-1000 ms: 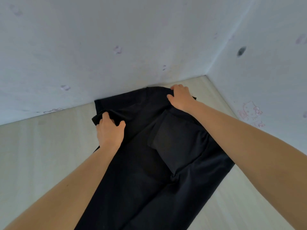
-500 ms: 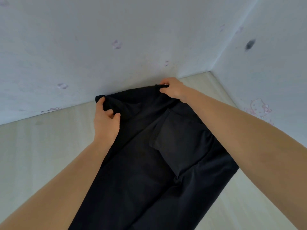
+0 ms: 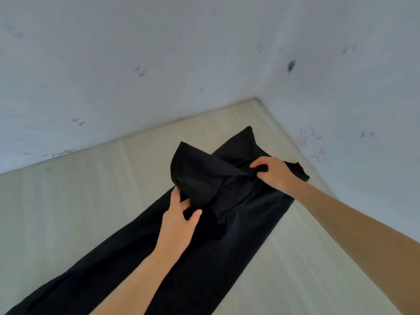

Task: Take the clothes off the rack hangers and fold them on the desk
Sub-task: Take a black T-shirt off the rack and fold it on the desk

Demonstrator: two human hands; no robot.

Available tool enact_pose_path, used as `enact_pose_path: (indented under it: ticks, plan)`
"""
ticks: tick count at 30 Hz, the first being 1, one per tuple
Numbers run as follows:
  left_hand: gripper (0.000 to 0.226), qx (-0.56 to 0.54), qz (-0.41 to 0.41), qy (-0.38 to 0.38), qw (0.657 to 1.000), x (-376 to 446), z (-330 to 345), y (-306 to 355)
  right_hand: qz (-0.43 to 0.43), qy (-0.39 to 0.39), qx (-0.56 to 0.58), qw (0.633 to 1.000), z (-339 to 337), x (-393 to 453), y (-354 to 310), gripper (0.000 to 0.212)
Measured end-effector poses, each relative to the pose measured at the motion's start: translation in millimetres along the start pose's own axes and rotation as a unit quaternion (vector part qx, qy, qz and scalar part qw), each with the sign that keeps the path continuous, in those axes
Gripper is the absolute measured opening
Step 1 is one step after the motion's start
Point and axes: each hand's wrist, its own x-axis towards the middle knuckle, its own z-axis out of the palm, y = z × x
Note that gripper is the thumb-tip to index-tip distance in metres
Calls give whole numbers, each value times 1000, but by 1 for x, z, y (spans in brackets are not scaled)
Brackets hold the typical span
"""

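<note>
Pale wood-grain desk (image 3: pixel 95 201) fills the corner where two whitish-blue walls (image 3: pixel 159 53) meet, the walls marked with faint pink scribbles and one dark spot. Across the desk lies a black garment (image 3: pixel 227 246), long and matte, running from the lower left edge of the view up toward the corner; it looks like trousers, though the dark cloth shows little detail. Its far end is lifted off the surface and folded back toward the person, standing up in a loose peak with another pointed flap behind it. The left hand (image 3: pixel 179 219) pinches the raised fold's near edge between thumb and fingers. The right hand (image 3: pixel 275 171) is clamped on a bunch of cloth at the garment's right side, fingers curled into it. The two hands are apart, with the raised fold between them. The garment's lower end is cut off by the frame, and seams are hard to make out.
</note>
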Motion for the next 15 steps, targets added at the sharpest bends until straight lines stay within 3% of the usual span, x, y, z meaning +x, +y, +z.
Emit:
enact_pose_path:
  ticks: [3, 8, 10, 13, 15]
  plan:
    - [70, 11, -28, -32, 999, -5, 11, 0, 30, 23, -40, 998, 9, -10, 6, 47]
    - [70, -98, -136, 55, 984, 16, 12, 13, -20, 5, -42, 999, 17, -11, -31, 56]
    - [55, -152, -179, 77, 969, 24, 11, 18, -30, -4, -33, 999, 23, -2, -46, 57]
    - [18, -131, -146, 88, 977, 26, 6, 25, -21, -33, -44, 998, 32, 12, -64, 58]
    - [12, -110, -95, 90, 985, 21, 2, 32, -12, -56, -60, 997, 35, 19, -67, 45]
